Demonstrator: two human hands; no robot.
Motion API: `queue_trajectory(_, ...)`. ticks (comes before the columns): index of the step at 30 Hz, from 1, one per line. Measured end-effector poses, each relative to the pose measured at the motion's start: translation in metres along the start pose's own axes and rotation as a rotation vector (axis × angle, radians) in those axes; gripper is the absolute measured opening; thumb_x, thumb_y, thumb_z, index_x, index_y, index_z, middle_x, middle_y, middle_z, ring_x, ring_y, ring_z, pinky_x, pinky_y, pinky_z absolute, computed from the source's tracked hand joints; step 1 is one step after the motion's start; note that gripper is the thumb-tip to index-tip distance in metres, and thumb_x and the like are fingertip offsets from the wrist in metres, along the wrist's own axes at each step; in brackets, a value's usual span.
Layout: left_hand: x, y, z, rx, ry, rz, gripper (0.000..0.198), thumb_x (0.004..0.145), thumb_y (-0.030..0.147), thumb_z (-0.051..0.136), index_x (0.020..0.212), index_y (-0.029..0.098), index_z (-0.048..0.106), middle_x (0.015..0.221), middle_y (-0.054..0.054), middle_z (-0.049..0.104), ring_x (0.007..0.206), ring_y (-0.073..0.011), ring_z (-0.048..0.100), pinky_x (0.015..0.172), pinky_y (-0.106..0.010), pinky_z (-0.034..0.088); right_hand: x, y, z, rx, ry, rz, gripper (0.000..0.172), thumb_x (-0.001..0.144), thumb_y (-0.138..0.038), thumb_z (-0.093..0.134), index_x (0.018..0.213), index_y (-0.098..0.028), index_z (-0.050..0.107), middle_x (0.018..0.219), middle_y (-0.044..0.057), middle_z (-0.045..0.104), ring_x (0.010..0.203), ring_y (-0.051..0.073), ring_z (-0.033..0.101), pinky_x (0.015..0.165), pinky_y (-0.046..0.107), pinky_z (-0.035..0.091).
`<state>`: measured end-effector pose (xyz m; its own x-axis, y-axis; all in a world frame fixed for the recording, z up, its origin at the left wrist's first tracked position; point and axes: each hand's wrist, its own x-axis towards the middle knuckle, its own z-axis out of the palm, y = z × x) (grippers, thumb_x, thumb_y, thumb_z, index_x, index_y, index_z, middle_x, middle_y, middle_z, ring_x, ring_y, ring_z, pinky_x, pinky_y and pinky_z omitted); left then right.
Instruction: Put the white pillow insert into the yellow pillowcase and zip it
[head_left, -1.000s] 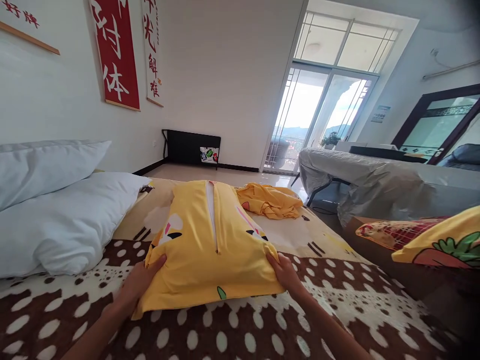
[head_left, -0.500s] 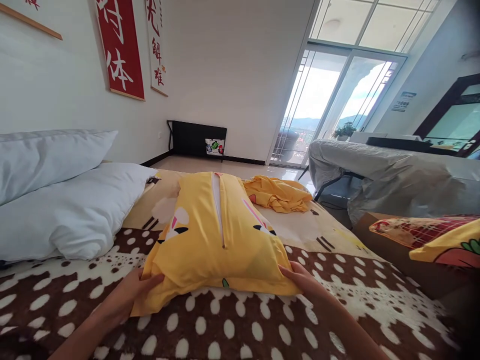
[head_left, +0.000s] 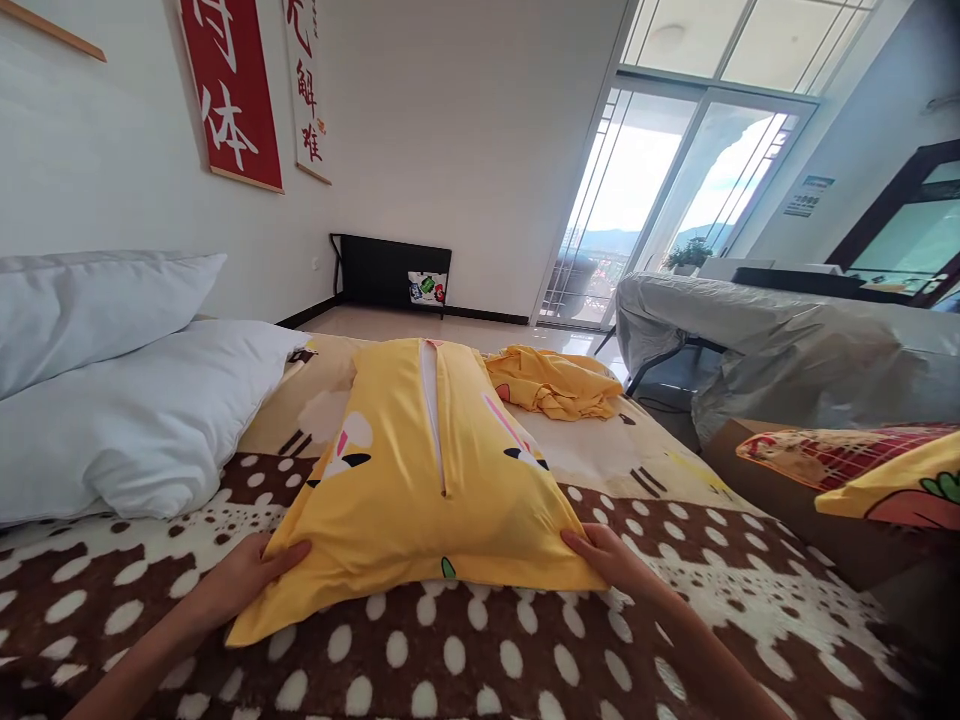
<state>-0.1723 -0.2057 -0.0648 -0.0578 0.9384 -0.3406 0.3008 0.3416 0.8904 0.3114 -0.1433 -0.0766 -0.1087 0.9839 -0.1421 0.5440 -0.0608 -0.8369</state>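
A yellow pillow (head_left: pixel 397 480) in a cartoon-print case lies on the bed in front of me. A long slit down its upper middle gapes a little and shows white inside. My left hand (head_left: pixel 259 568) pinches the near left edge, thumb on top and fingers hidden underneath; the near left corner sticks out past it. At the near right corner my right hand (head_left: pixel 606 556) grips the edge the same way, with its fingers mostly out of sight below the cloth.
Two white pillows (head_left: pixel 157 420) are stacked on the left. A crumpled yellow cloth (head_left: pixel 559 382) lies beyond the yellow pillow. On the right, a cardboard box (head_left: pixel 772 500) holds printed cushions (head_left: pixel 892 470), near a plastic-covered table (head_left: pixel 765 320). Brown-and-cream dotted blanket (head_left: pixel 420 650) covers the bed.
My left hand has moved slightly left, drawing the near left corner of the pillow outward. My right hand stays at the right corner. The view has shifted a little.
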Motion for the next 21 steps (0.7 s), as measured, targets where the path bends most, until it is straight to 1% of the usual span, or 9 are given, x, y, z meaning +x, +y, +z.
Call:
queue_trajectory(2,0.0,0.002,-0.005,0.102,0.016,0.081,0.044,0.056,0.056,0.075,0.046,0.019,0.055,0.045,-0.002,0.055,0.044,-0.017,0.05,0.04,-0.024,0.034,0.001,0.002,-0.004,-0.078,-0.036,-0.013,0.055,0.066,-0.071,0.055,0.056,-0.017,0.058,0.049,-0.002,0.05,0.048,0.01,0.038,0.045,0.023,0.028)
queue_trajectory(4,-0.002,0.006,-0.006,0.054,-0.001,0.091,0.044,0.055,0.059,0.075,0.049,0.019,0.057,0.048,-0.001,0.057,0.046,-0.0158,0.049,0.041,-0.023,0.035,0.003,0.005,-0.006,-0.168,0.005,-0.032,0.053,0.068,-0.069,0.054,0.052,-0.018,0.054,0.047,-0.003,0.046,0.049,0.01,0.035,0.046,0.024,0.026)
queue_trajectory(9,-0.01,0.005,-0.002,-0.192,0.006,-0.109,0.054,0.048,0.07,0.072,0.061,0.018,0.067,0.062,-0.005,0.068,0.054,-0.0198,0.059,0.045,-0.025,0.044,0.006,0.018,-0.006,-0.323,0.106,-0.053,0.051,0.074,-0.063,0.05,0.047,-0.02,0.044,0.049,-0.001,0.048,0.049,0.012,0.039,0.049,0.027,0.026)
queue_trajectory(12,-0.015,0.0,-0.002,-0.304,-0.02,-0.131,0.053,0.05,0.065,0.075,0.075,0.018,0.07,0.083,-0.008,0.073,0.076,-0.0267,0.067,0.062,-0.028,0.054,0.004,0.021,-0.011,-0.408,0.148,-0.062,0.047,0.075,-0.06,0.051,0.048,-0.022,0.044,0.047,-0.001,0.048,0.047,0.013,0.04,0.048,0.027,0.027)
queue_trajectory(14,-0.019,-0.001,-0.001,-0.4,-0.069,-0.141,0.052,0.056,0.059,0.076,0.089,0.019,0.07,0.1,-0.009,0.072,0.092,-0.0287,0.067,0.076,-0.03,0.056,0.001,0.016,-0.011,-0.498,0.24,-0.12,0.039,0.077,-0.057,0.05,0.059,-0.023,0.051,0.055,0.0,0.056,0.051,0.016,0.048,0.05,0.028,0.033)
queue_trajectory(16,-0.022,0.002,0.004,-0.466,-0.122,-0.142,0.055,0.059,0.052,0.078,0.102,0.019,0.067,0.11,-0.01,0.069,0.101,-0.0293,0.065,0.083,-0.033,0.055,-0.005,0.002,-0.005,-0.588,0.413,-0.273,0.033,0.082,-0.052,0.046,0.082,-0.022,0.06,0.079,0.006,0.066,0.071,0.022,0.059,0.063,0.032,0.043)
queue_trajectory(18,-0.022,0.008,0.016,-0.508,-0.145,-0.096,0.059,0.061,0.044,0.079,0.112,0.018,0.063,0.116,-0.011,0.067,0.104,-0.0292,0.063,0.087,-0.034,0.054,-0.011,-0.019,0.011,-0.676,0.527,-0.51,0.036,0.087,-0.044,0.043,0.109,-0.02,0.058,0.111,0.012,0.064,0.1,0.026,0.059,0.084,0.039,0.044)
queue_trajectory(19,-0.02,0.013,0.024,-0.528,-0.139,-0.061,0.062,0.061,0.042,0.08,0.115,0.018,0.06,0.117,-0.011,0.066,0.105,-0.0291,0.063,0.089,-0.035,0.053,-0.014,-0.033,0.022,-0.725,0.519,-0.642,0.038,0.09,-0.039,0.042,0.12,-0.019,0.055,0.123,0.014,0.059,0.112,0.027,0.054,0.092,0.041,0.04)
queue_trajectory(21,-0.016,0.02,0.039,-0.56,-0.107,-0.016,0.066,0.06,0.039,0.081,0.117,0.016,0.058,0.118,-0.012,0.065,0.105,-0.0289,0.063,0.089,-0.035,0.053,-0.017,-0.061,0.047,-0.828,0.357,-0.864,0.042,0.093,-0.032,0.04,0.133,-0.022,0.046,0.136,0.011,0.05,0.126,0.025,0.045,0.101,0.041,0.033)
